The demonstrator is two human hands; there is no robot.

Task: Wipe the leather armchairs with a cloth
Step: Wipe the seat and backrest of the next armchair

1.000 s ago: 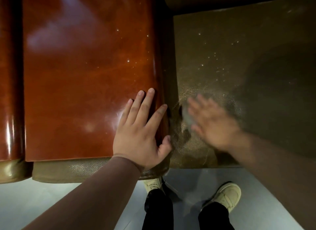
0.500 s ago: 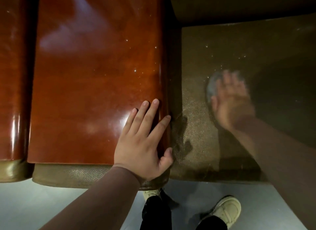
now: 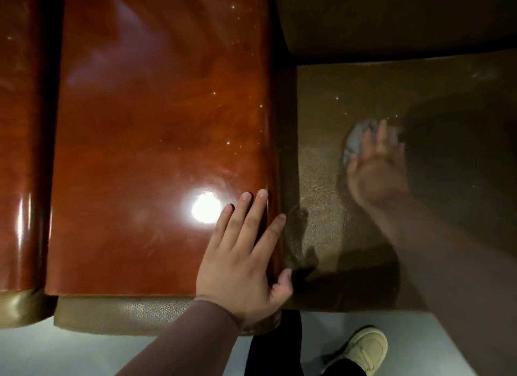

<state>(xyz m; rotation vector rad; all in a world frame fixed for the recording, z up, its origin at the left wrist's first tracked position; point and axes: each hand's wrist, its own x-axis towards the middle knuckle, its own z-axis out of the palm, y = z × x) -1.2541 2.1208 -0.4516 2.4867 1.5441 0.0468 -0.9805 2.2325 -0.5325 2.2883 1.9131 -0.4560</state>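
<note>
A glossy red-brown leather armrest (image 3: 156, 140) fills the left and middle of the view. My left hand (image 3: 246, 258) lies flat on its near right corner, fingers spread, holding nothing. To the right, lower down, is the olive-brown leather seat (image 3: 321, 202). My right hand (image 3: 375, 168), blurred by motion, presses a small grey cloth (image 3: 356, 142) onto the seat; the cloth shows past the fingers on the far left side.
A second red-brown leather roll (image 3: 19, 151) runs along the far left. The dark backrest (image 3: 391, 17) rises at the top right. Pale grey floor (image 3: 70, 353) lies below, with my beige shoe (image 3: 366, 350) and dark trouser legs near the seat's front edge.
My right hand has swept the cloth across the seat, from near the armrest at the front towards the right and further back. My left hand has stayed on the armrest.
</note>
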